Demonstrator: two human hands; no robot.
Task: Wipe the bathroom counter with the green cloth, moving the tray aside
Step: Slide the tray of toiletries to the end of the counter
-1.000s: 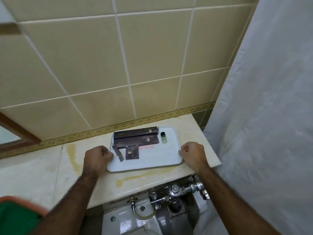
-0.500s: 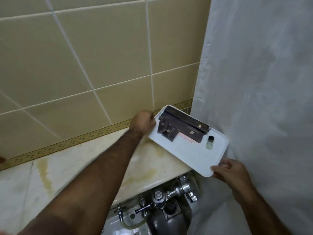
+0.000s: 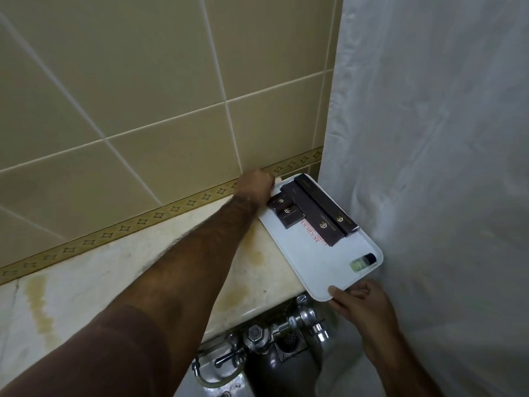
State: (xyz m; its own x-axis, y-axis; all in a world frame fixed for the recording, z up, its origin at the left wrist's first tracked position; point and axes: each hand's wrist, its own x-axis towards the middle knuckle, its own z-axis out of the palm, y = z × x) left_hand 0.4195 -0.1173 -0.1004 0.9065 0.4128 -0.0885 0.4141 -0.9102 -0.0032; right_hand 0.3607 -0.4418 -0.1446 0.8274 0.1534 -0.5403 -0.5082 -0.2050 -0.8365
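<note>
Carefully now: my left hand [image 3: 255, 186] and right hand [image 3: 361, 305] clamp fingers on the tray [image 3: 323, 265]; keep it level so the boxes [image 3: 312, 213] don't slide off the surface [image 3: 114, 267].

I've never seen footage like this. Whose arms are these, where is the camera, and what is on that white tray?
There is no machine here: a person wears a wide-angle camera on the head, looking forward and down, so you see their own two bare arms. The left hand grips the far end of a white tray near the tiled wall, and the right hand grips its near corner. The tray sits at the right end of a stained marble counter, beside a white curtain, its near end past the counter edge. On it lie several dark boxes and a small bottle on its side. Chrome plumbing shows below.
</note>
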